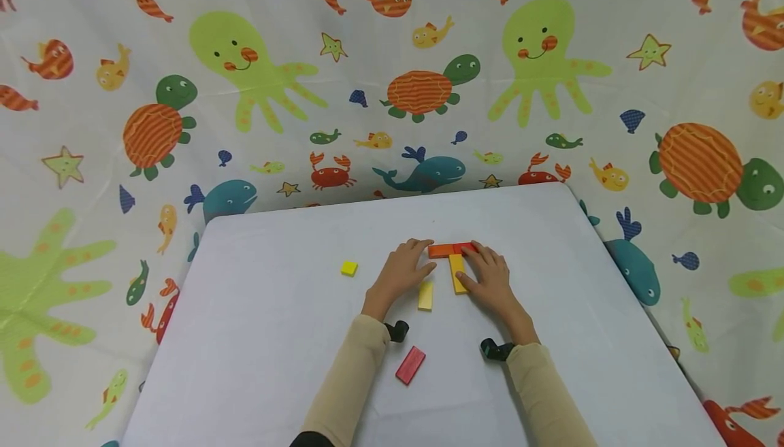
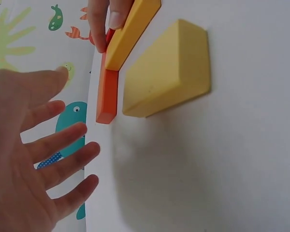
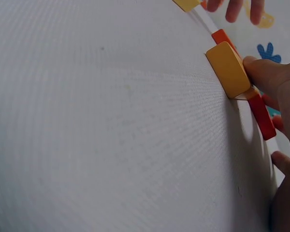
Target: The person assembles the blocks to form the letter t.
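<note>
Left to right on the white table (image 1: 257,338): a small bright-yellow block (image 1: 349,268), lying well apart from the others; the left hand (image 1: 401,271), wide, its fingers spread and holding nothing, the fingertips near the left end of the orange block (image 1: 440,251); the dull red block (image 1: 410,365), lying aslant nearer the person, between the beige sleeves (image 1: 349,372); the pale yellow block (image 1: 425,296), just below the left thumb and apart from it, as the left wrist view confirms; the orange block, lying crosswise at the far side of the group; the amber block (image 1: 456,271), running from that row toward the person, so that the three form a T; the bright red block (image 1: 463,248), end to end with the orange one; the right hand (image 1: 490,277), fairly wide, its thumb against the amber block and its index finger at the bright red block.
</note>
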